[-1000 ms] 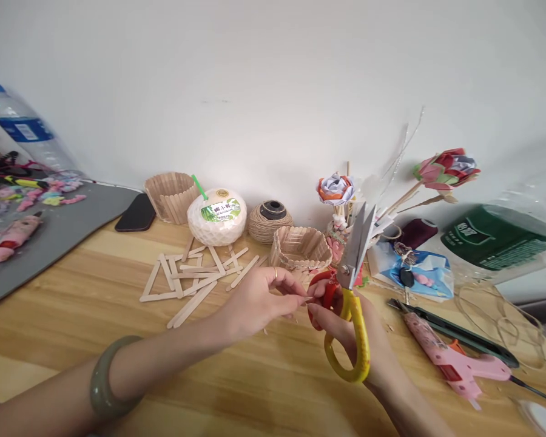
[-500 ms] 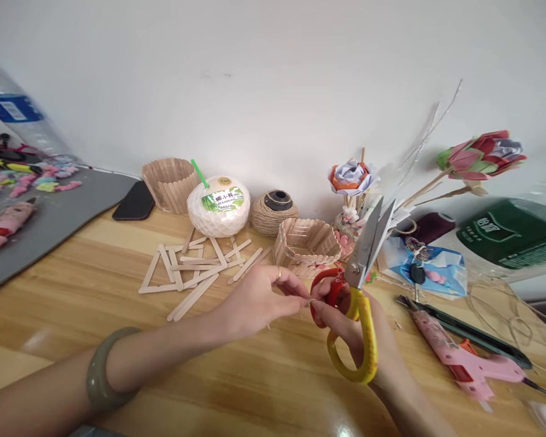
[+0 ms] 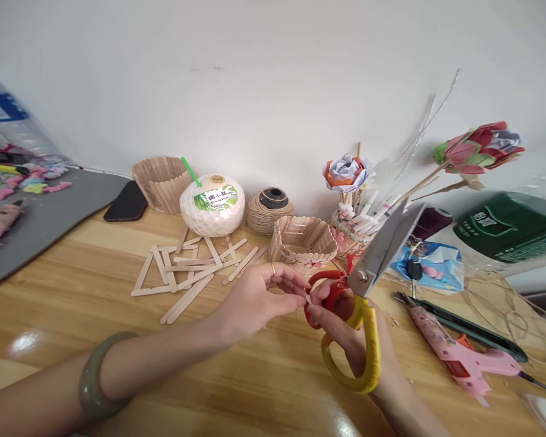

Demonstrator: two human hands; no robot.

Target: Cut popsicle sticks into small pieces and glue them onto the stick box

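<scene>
On the wooden table (image 3: 236, 388), craft sticks (image 3: 191, 297) lie loose at far left. Scissors (image 3: 363, 277) hang in my right hand (image 3: 341, 328), blades tilted far and right. My left hand (image 3: 259, 300) pinches a tiny pale piece (image 3: 308, 298), right fingertips beside it, near centre.

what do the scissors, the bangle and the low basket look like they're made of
Scissors: grey blades with a dull sheen, likely steel; smooth red and yellow handles, probably plastic, the yellow one marked.
Bangle: glossy grey-green, perhaps jade or another stone, though glass or plastic could look alike.
Low basket: apparently wood, unpainted, in pale brown, round-ended strips side by side.
</scene>
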